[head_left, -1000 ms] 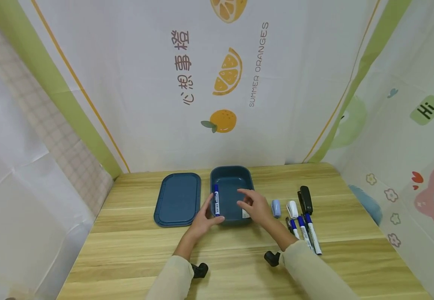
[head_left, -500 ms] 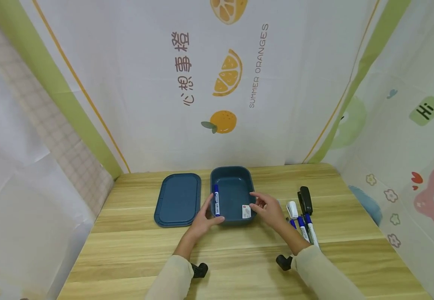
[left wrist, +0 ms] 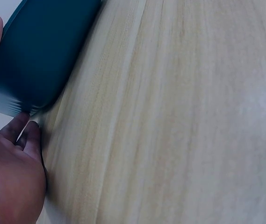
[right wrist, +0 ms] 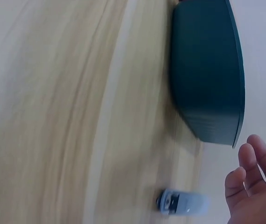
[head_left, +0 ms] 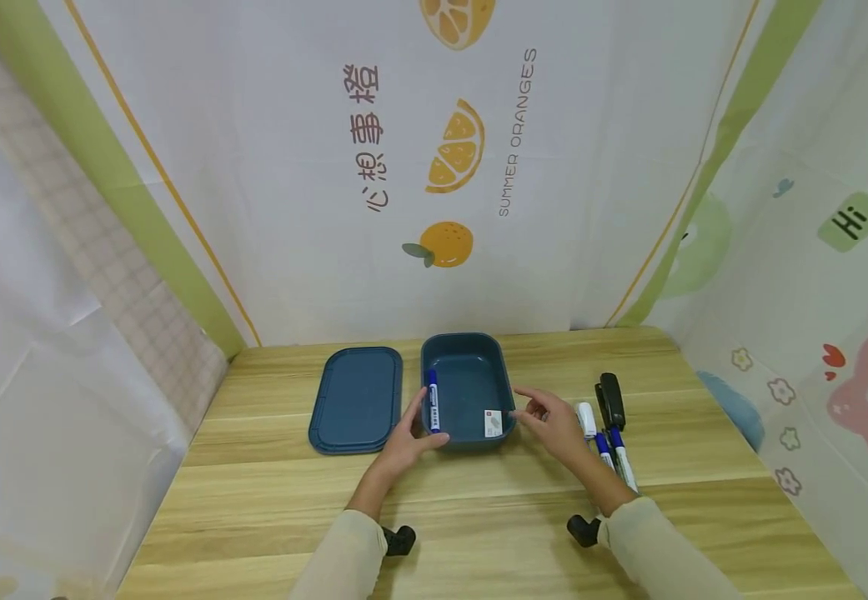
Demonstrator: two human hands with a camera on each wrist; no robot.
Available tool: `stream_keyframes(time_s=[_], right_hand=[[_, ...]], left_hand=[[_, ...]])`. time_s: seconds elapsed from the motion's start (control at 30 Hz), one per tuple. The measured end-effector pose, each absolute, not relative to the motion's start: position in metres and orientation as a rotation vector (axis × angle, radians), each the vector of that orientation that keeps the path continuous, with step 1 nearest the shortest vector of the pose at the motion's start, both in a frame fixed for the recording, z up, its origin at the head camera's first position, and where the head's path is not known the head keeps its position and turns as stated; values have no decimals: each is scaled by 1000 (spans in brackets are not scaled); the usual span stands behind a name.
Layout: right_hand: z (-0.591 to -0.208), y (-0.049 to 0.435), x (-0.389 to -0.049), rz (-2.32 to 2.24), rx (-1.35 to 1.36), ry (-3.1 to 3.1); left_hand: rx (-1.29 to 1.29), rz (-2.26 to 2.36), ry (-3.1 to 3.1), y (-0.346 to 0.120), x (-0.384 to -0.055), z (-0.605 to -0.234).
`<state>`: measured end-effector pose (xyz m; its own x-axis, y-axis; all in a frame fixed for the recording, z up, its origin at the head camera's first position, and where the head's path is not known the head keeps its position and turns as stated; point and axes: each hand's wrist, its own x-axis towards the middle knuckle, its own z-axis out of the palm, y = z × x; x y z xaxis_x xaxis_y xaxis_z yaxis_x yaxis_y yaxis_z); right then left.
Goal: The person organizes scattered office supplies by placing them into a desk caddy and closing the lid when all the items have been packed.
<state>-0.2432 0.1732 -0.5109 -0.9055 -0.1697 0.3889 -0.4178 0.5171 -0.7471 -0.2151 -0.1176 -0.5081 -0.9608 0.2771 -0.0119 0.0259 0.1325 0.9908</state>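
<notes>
A dark blue plastic box [head_left: 471, 375] stands uncovered on the table. Along its left inner side lies a blue-capped marker [head_left: 434, 404], and at its front right corner sits a small white printed packet [head_left: 493, 423]. My left hand [head_left: 403, 446] rests against the box's left side, thumb by the front corner; in the left wrist view the hand [left wrist: 11, 172] has fingertips at the box wall. Just beyond the right rim, my right hand [head_left: 554, 425] has loosely bent fingers. That hand [right wrist: 259, 182] appears apart from the box in the right wrist view and holds nothing.
The matching blue lid [head_left: 356, 402] lies left of the box. A white clip-like object [head_left: 586, 420], a black stapler [head_left: 610, 400] and blue-capped markers [head_left: 624, 461] lie to the right, partly behind the right arm. A small pale blue object [right wrist: 184, 203] lies near the right hand.
My right hand has moved right, from over the box's inside to beyond its right rim, uncovering the white packet and covering the pale blue object. My left hand has stayed in place.
</notes>
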Motion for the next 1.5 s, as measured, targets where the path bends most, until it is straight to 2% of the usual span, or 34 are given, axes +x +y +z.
stream_keyframes(time_s=[0.73,1.5], right_hand=[[-528,235,-228,1283,401,-2550],[-544,262,-210,1201,251,-2561]], left_hand=[[316,1950,2174,-119,-219,-513],[311,1960,2166,-118,-219,-512]])
